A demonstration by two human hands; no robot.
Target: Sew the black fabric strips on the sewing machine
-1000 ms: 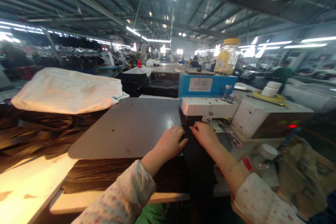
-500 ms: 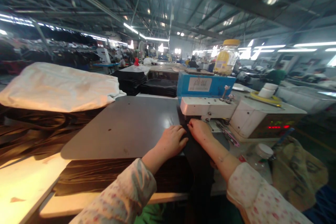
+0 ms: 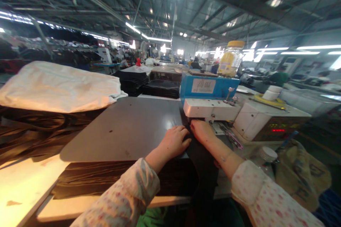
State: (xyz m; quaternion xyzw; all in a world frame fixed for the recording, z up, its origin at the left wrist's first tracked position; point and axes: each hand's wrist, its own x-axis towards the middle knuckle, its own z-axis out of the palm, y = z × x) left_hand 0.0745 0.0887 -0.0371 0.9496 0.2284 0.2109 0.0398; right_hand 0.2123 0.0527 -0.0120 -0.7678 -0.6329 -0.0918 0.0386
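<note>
A strip of black fabric (image 3: 204, 165) runs from under the white machine head (image 3: 211, 109) down over the table's front edge. My right hand (image 3: 201, 130) is closed at the front of the machine head, its fingers curled on the fabric; the fingertips are partly hidden. Just to its left, my left hand (image 3: 173, 142) lies palm down with fingers extended across the right edge of the smooth grey plate (image 3: 128, 127) and the fabric beside it. Beneath the plate is a stack of dark fabric pieces (image 3: 122, 179).
Scissors (image 3: 234, 139) lie right of the machine head, near a control box (image 3: 277, 127) with lit digits. A clear jar with a yellow lid (image 3: 231, 58) tops the blue housing (image 3: 207, 86). White cloth (image 3: 61, 87) covers dark fabric at left. A brown sack (image 3: 303, 173) stands at right.
Both hands stay in nearly the same place, with only a slight shift of the fingers. The view has moved a little, and the lit digits on the control box differ.
</note>
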